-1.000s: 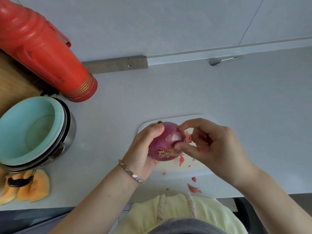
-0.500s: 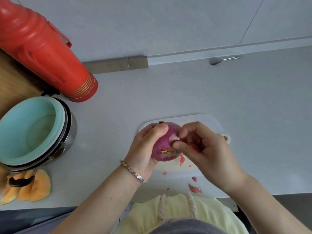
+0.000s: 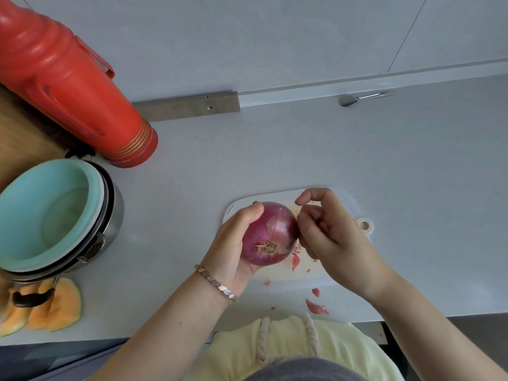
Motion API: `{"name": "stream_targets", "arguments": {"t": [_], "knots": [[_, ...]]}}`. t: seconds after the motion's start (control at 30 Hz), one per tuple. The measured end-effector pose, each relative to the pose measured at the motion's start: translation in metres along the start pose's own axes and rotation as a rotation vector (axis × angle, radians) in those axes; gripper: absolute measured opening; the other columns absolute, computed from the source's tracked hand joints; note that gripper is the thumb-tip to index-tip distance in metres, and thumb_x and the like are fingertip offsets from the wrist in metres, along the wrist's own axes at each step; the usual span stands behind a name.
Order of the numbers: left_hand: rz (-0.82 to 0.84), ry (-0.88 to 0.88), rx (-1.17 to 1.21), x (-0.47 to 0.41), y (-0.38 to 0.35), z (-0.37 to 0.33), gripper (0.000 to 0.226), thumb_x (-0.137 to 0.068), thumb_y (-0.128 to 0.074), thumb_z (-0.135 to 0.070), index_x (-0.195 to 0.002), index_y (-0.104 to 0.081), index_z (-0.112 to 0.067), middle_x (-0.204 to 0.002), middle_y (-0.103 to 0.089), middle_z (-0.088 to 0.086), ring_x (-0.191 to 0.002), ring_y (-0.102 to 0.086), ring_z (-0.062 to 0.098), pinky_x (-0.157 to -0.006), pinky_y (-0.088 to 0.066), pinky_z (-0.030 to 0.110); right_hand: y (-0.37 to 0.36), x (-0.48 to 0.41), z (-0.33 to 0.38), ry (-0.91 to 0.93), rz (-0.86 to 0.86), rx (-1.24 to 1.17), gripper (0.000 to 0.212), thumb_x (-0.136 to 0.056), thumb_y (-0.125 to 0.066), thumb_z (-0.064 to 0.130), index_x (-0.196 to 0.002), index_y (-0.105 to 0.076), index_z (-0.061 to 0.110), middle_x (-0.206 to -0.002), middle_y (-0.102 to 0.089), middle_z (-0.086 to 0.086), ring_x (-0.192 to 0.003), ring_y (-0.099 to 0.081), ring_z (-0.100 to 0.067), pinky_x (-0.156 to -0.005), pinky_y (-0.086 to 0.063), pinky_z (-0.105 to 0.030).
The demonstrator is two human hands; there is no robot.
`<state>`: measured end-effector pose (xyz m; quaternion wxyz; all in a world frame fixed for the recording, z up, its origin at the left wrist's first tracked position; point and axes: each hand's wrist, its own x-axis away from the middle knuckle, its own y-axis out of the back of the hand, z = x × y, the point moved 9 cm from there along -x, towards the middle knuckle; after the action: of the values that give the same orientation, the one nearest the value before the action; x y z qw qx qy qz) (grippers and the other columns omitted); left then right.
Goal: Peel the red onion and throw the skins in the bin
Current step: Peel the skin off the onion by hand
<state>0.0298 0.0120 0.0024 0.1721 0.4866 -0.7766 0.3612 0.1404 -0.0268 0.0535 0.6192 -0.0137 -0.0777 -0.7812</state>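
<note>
Grey counter [image 3: 302, 160] carries a white cutting board [image 3: 349, 204]; above it the left hand [image 3: 233, 243] cups the red onion [image 3: 270, 233] (root end up), while the right hand's [image 3: 327, 229] curled fingers touch its side, pinching nothing visible.

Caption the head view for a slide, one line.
Left hand holds a red onion over a white cutting board while the right hand picks at its skin.

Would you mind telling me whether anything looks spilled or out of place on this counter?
Yes: a few red onion skin scraps have fallen off the white cutting board onto the counter's front edge. Others lie on the board beside the red onion.
</note>
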Motion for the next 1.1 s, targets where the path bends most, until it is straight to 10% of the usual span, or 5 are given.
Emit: {"name": "stream_targets", "arguments": {"t": [0.23, 0.4, 0.93, 1.0, 1.1], "knots": [[0.093, 0.179, 0.453, 0.008, -0.018, 0.009, 0.048, -0.059, -0.064, -0.039, -0.092, -0.061, -0.004, -0.083, -0.067, 0.018, -0.073, -0.067, 0.032, -0.054, -0.057, 0.040, 0.015, -0.003, -0.031, -0.297, -0.090, -0.744, 0.043, -0.092, -0.021, -0.006, -0.073, -0.056, 0.009, -0.048, -0.032, 0.007, -0.038, -0.025, -0.003, -0.033, -0.019, -0.012], [0.158, 0.271, 0.569, 0.011, -0.031, 0.013, 0.051, -0.059, -0.062, -0.041, -0.088, -0.066, 0.001, -0.085, -0.068, 0.021, -0.077, -0.067, 0.032, -0.054, -0.058, 0.040, 0.019, 0.001, -0.041, -0.353, -0.127, -0.652, 0.048, -0.077, -0.019, -0.008, -0.044, -0.044, 0.016, -0.045, -0.037, 0.003, -0.037, -0.026, -0.009, -0.033, -0.018, -0.013], [0.066, 0.263, 0.499, 0.004, -0.016, 0.021, 0.058, -0.063, -0.062, -0.044, -0.105, -0.061, -0.004, -0.091, -0.068, 0.020, -0.082, -0.067, 0.032, -0.059, -0.059, 0.040, 0.012, 0.002, -0.026, -0.227, -0.050, -0.342, 0.023, -0.071, -0.039, 0.018, -0.053, -0.025, 0.017, -0.050, -0.027, 0.005, -0.044, -0.017, -0.010, -0.039, -0.017, -0.015], [0.088, 0.219, 0.468, 0.004, -0.017, 0.018, 0.053, -0.063, -0.061, -0.043, -0.097, -0.064, -0.003, -0.087, -0.068, 0.019, -0.080, -0.066, 0.031, -0.060, -0.059, 0.040, 0.012, 0.002, -0.023, -0.229, -0.082, -0.314, 0.046, -0.086, -0.054, 0.034, -0.050, -0.030, 0.019, -0.047, -0.028, 0.008, -0.041, -0.021, -0.009, -0.037, -0.021, -0.015], [0.096, 0.117, 0.383, 0.002, -0.014, 0.011, 0.041, -0.063, -0.061, -0.042, -0.081, -0.071, -0.007, -0.085, -0.068, 0.018, -0.081, -0.066, 0.032, -0.065, -0.058, 0.042, 0.013, 0.003, -0.017, -0.227, -0.139, -0.273, 0.028, -0.073, -0.059, 0.037, -0.054, -0.050, 0.019, -0.041, -0.034, 0.011, -0.035, -0.026, -0.006, -0.036, -0.026, -0.013]]}}
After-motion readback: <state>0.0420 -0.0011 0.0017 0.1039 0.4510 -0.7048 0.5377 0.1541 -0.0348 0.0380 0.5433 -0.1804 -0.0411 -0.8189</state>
